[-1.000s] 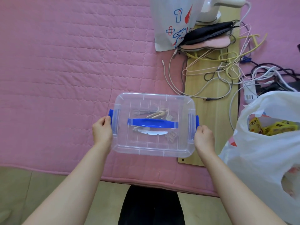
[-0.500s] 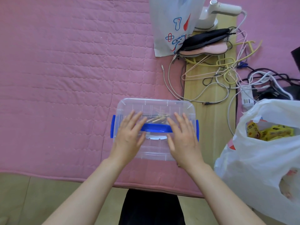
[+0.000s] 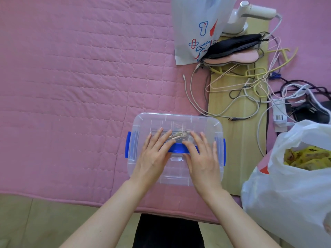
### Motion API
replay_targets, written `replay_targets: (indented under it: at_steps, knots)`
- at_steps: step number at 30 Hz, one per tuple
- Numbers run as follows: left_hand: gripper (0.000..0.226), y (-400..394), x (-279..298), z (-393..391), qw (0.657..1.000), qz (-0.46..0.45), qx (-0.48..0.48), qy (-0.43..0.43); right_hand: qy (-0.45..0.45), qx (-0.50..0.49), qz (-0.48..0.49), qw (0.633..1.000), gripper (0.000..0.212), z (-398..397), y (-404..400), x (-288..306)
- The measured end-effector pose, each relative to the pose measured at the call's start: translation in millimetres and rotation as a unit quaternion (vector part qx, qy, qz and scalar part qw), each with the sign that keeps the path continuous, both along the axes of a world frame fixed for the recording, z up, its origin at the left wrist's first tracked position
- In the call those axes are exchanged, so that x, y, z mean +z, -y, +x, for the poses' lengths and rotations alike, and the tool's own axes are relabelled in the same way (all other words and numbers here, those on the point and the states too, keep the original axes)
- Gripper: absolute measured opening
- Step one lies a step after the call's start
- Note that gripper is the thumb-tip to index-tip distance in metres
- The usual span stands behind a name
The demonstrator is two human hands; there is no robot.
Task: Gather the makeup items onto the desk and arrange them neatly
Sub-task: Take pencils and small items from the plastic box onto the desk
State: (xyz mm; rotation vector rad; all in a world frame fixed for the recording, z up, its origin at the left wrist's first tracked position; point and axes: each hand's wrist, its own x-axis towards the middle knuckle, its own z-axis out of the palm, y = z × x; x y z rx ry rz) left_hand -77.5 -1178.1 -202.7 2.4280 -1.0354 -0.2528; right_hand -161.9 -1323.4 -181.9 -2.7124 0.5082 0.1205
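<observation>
A clear plastic storage box (image 3: 176,133) with blue side latches is seen at lower centre of the frame, lid on, resting on a pink quilted cover (image 3: 71,77) with its right end over a pale wooden board (image 3: 240,126). A blue carry handle (image 3: 177,148) lies flat across the lid. The left hand (image 3: 155,156) is laid palm-down on the lid, fingers straight and slightly spread, tips past the handle. The right hand (image 3: 202,156) is placed likewise, fingers straight and fanned. Both forearms enter from the bottom edge. Pale stick-like items inside the box are blurred by the lid and partly hidden by the fingers; their kind cannot be told. At right, a white plastic bag (image 3: 286,185) with yellow packets is cut off by the frame edge. Tangled cables (image 3: 250,97) and a printed bag (image 3: 195,29) are noted at upper right.
</observation>
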Motion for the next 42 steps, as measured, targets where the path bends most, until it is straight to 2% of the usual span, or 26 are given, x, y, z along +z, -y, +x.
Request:
replay_targets:
  at_steps: [8,15,21,26,33,42]
  knots:
    - [0.033,12,31,22,0.999,-0.047,-0.010,0.022,0.063,-0.020,-0.011,0.998,0.035,17,12,30]
    - [0.027,53,47,101,0.995,-0.067,0.008,0.075,0.077,-0.023,0.014,0.997,0.028,97,50,48]
    - [0.026,92,32,165,0.996,-0.059,0.013,0.070,0.063,-0.039,0.031,0.997,0.027,167,85,32]
    - [0.025,110,-8,199,0.999,0.000,-0.001,0.036,0.020,-0.035,0.028,0.999,0.030,199,103,-13]
    - [0.029,112,-74,204,0.986,0.153,-0.065,0.021,-0.117,0.031,0.021,0.992,0.030,208,117,-78]
    - [0.033,116,-95,209,0.977,0.198,-0.078,-0.008,-0.157,0.049,0.020,0.986,0.029,211,115,-112]
